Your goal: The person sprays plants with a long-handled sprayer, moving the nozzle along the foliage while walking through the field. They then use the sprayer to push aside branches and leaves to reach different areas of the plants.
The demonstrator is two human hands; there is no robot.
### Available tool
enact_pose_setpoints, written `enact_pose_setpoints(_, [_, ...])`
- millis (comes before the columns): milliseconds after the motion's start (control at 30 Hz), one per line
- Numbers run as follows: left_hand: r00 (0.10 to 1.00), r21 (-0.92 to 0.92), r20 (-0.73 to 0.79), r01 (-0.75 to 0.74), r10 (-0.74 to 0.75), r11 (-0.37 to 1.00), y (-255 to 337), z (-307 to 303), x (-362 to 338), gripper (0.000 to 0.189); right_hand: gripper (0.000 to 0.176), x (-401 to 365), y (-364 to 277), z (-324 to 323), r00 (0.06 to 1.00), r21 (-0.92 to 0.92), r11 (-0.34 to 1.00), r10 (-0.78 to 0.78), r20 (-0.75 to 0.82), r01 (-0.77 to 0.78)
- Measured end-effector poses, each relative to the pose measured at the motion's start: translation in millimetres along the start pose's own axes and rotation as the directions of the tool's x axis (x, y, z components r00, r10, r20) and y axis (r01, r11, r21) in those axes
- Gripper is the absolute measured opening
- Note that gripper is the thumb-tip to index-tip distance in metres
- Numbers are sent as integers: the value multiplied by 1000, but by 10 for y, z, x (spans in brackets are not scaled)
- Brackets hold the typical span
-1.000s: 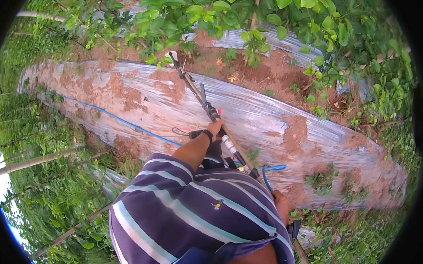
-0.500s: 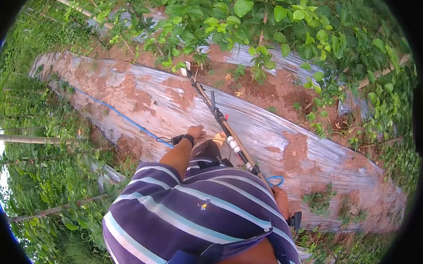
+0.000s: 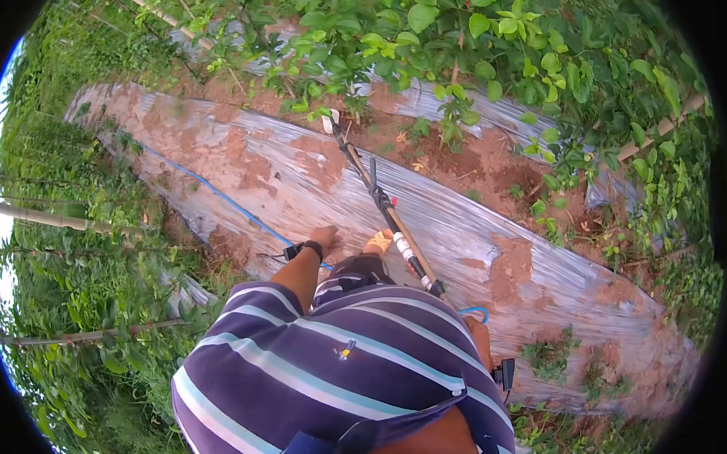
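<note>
A long spray lance, apparently bound to a wooden stick, slants across in front of my body. A white nozzle piece tips its far end, and white and black fittings sit lower down. My right hand is closed at its near end by a loop of blue hose; my shirt covers part of that hand. To the left of the lance, apart from it, my left hand hangs with loose fingers and nothing visible in it. A dark band with a black box is on the left wrist.
A raised soil bed under silvery plastic sheet runs diagonally below me. A blue hose lies along it. Leafy plants crowd the far side, and green rows with poles stand at left. My foot shows below the shirt.
My left hand has shifted slightly left and down, nearer the blue hose. The lance's far end has moved a little right in view; my right hand stays at its near end.
</note>
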State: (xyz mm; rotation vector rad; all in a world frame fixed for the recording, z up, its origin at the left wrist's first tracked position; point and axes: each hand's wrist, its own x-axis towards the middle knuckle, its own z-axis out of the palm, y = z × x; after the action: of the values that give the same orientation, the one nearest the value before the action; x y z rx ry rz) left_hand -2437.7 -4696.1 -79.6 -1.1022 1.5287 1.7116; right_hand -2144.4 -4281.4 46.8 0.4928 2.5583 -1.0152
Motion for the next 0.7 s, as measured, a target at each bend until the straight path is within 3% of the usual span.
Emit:
enact_pose_setpoints(167, [997,30,79,-8,6,1000,6,146,7,27,20,3,14,17,999,15,999,-34,-12,34])
enact_pose_setpoints(433, [995,123,100,-42,30,992,-134,211,87,29,20,-33,-77,8,999,58,998,39,13,-40])
enact_pose_setpoints(567, [997,134,82,0,-11,991,-214,182,106,27,21,-28,-100,6,995,56,994,86,48,-89])
enact_pose_setpoints(700, [990,139,131,40,-58,989,-140,244,171,27,23,-34,-238,-92,999,53,998,41,-14,-40])
